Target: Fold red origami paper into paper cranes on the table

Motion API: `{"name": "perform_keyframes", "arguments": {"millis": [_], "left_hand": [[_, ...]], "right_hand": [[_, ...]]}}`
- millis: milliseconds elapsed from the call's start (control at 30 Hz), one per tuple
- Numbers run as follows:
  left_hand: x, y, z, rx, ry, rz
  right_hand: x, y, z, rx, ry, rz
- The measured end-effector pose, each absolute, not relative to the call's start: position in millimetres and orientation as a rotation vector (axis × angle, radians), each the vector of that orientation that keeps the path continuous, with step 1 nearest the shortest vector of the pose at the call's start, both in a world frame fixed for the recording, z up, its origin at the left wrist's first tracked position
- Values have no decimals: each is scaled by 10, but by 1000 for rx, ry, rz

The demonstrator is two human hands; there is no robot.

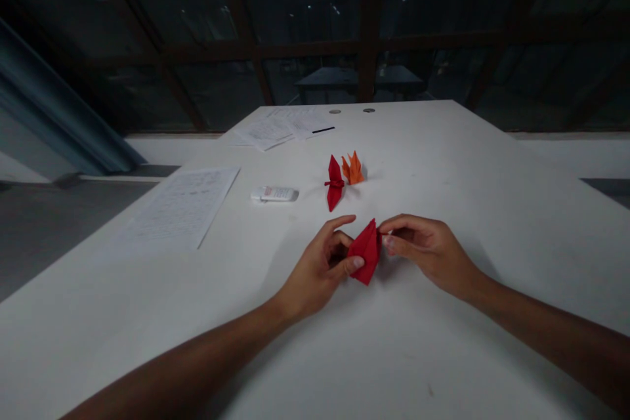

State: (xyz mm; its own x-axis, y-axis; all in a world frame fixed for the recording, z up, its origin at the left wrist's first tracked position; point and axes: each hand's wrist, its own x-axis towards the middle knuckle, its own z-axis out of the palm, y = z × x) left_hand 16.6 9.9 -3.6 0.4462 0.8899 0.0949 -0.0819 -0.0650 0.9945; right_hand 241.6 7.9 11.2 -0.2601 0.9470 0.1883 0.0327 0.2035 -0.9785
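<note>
A folded piece of red origami paper point(365, 253) is held just above the white table, its pointed end up. My left hand point(331, 264) grips its left side, thumb on the near face and index finger stretched out beyond it. At the paper's right edge, my right hand point(418, 243) pinches a small red tip between thumb and forefinger. Beyond my hands lie a finished red paper crane point(335, 185) with spread wings and an orange paper crane point(353, 169) close to its right.
To the left of the cranes is a white bottle-like object point(273, 194) with printed text. A written sheet point(182, 203) lies at the table's left, and more papers point(275, 128) spread at the back. Two round discs point(369, 110) sit near the far edge, before dark windows.
</note>
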Motion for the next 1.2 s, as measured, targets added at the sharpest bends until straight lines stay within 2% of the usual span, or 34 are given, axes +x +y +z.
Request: {"name": "perform_keyframes", "arguments": {"millis": [700, 1200], "left_hand": [[162, 93, -29, 1451, 782, 897], [169, 125, -13, 1310, 758, 955]], "right_hand": [[2351, 51, 147, -877, -1390, 1335], [2375, 102, 113, -979, -1431, 1244]]}}
